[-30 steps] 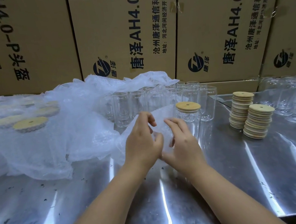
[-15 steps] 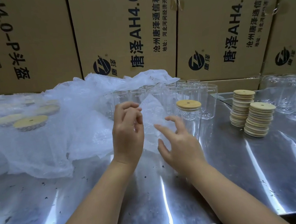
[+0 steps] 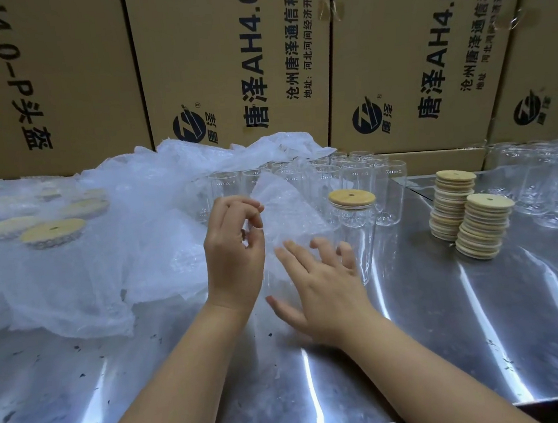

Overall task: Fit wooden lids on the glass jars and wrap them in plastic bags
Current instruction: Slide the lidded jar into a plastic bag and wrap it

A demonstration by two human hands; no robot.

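A glass jar (image 3: pixel 359 237) with a wooden lid (image 3: pixel 352 198) stands upright on the steel table (image 3: pixel 423 351), right of my hands. My left hand (image 3: pixel 234 254) is raised, its fingertips pinching the top edge of a clear bubble plastic bag (image 3: pixel 288 217) that hangs in front of the jar. My right hand (image 3: pixel 320 286) has spread, straight fingers against the lower part of the bag, just left of the lidded jar. Two stacks of wooden lids (image 3: pixel 471 218) stand further right.
Several open glass jars (image 3: pixel 346 173) are grouped behind the bag, and more (image 3: pixel 550 189) at the far right. A heap of plastic bags (image 3: pixel 102 250) and wrapped lidded jars (image 3: pixel 52 231) fills the left. Cardboard boxes (image 3: pixel 237 60) wall the back.
My left hand has risen, lifting the bag's edge up from the table. My right hand has uncurled and its fingers have spread, sliding right along the bag towards the lidded jar.
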